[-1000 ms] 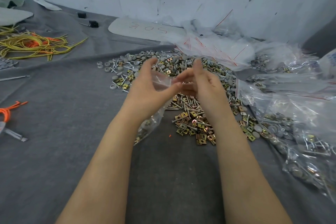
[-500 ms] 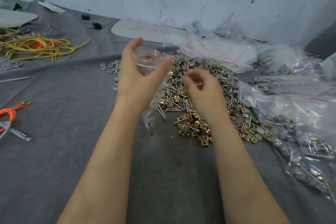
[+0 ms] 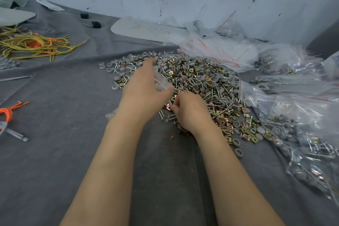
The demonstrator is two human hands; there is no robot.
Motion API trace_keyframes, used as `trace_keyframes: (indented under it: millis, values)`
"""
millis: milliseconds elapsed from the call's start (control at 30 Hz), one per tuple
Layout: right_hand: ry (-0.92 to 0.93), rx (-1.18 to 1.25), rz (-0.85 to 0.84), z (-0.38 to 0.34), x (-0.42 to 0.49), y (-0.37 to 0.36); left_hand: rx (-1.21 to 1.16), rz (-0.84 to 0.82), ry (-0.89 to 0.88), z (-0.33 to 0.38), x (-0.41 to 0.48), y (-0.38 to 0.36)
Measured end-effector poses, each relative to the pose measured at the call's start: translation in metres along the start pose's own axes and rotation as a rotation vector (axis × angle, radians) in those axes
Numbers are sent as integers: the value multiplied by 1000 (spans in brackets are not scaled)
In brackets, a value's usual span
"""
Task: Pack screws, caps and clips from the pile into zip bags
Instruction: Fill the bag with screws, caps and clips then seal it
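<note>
One worktop (image 3: 55, 161) under grey cloth, filling most of the view, set against a scuffed pale wall. At the right edge, one loose heap of filled bags (image 3: 310, 154), too crumpled to count, with screws and caps showing through. Behind it, one stack of empty bags (image 3: 220, 51) with red seal lines.

In the middle, one broad pile (image 3: 201, 79) of screws, grey caps and brass-coloured clips, running up against both heaps of bags. Two bare hands over its near left edge.

- Left hand (image 3: 145, 93): raised above the pile, thumb and fingers closed round one clear zip bag (image 3: 161, 83), with the bag's lower end showing below the wrist.
- Right hand (image 3: 190, 113): down on the near edge of the pile, just beside the left, fingers curled among clips. Cannot tell whether anything is pinched.

Farther back, one pale board (image 3: 146, 30) with handwriting on it. At far left, one tangle of yellow wires (image 3: 36, 46) and, nearer, one orange cord (image 3: 9, 112). Two black blocks (image 3: 84, 15) near the board. Two stray caps (image 3: 235, 142) lying apart from the pile, beside the right forearm. One orange speck (image 3: 172, 136) on the cloth between the forearms.
</note>
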State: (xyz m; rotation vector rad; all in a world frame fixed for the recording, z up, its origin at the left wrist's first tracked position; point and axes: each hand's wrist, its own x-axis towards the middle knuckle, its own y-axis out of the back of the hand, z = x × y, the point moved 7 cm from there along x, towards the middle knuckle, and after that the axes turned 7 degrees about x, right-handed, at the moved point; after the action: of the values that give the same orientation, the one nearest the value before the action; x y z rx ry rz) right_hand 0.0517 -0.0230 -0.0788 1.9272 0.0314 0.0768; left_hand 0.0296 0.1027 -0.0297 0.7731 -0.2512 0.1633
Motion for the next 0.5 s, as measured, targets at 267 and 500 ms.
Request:
trace_keyframes:
  millis: [267, 500]
  values:
    - [5, 15, -111, 0, -6, -3, -126, 4, -4, -7, 2, -21]
    - [-14, 57, -27, 2, -4, -1, -143, 80, 43, -14, 5, -16]
